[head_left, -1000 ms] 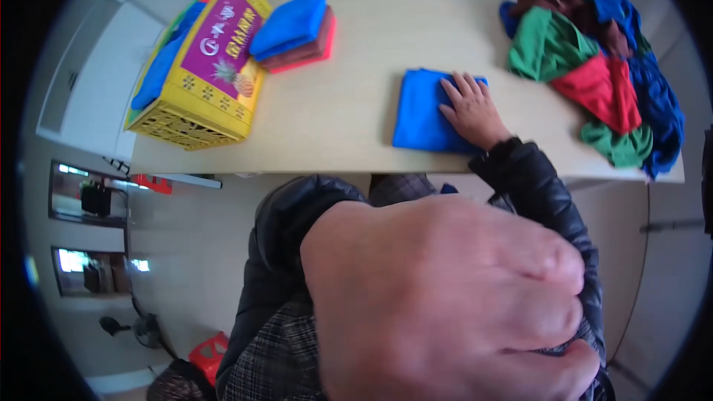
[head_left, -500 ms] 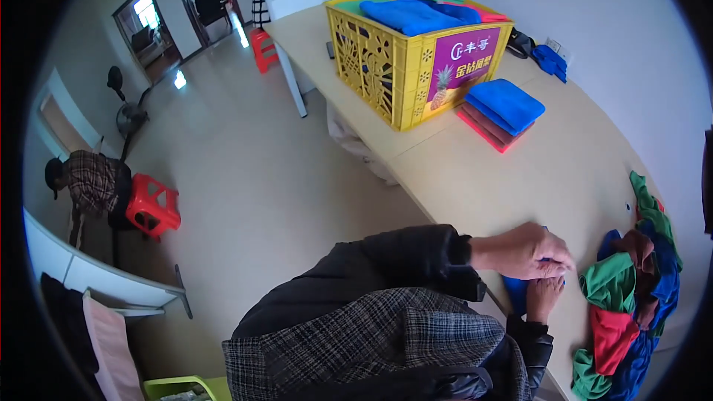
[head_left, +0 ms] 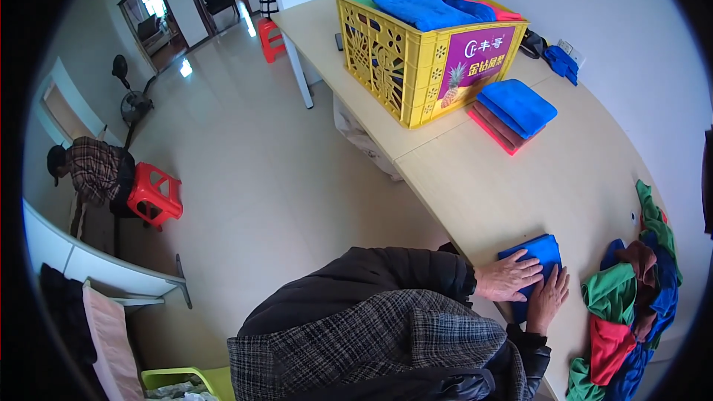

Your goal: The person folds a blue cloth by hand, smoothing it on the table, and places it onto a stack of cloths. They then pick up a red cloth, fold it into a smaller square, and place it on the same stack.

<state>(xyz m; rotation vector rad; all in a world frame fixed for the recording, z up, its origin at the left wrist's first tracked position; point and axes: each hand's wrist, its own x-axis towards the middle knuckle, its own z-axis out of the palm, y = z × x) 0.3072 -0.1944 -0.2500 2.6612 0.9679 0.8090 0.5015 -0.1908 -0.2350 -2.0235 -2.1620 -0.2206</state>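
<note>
The folded blue cloth (head_left: 546, 249) is held down near the edge of the table (head_left: 535, 189) by the left hand (head_left: 511, 278) and right hand (head_left: 547, 301), both spread flat, nothing pinched, presumably so its layers are kept flat.

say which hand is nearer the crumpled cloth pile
Right: the right hand is just left of the crumpled cloth pile; the left hand is farther left.

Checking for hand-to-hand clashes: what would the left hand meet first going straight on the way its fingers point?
Most likely the right hand, whose fingers lie just beyond the fingertips of the left hand on the folded blue cloth. Exact heights are hard to judge from this view.
</note>
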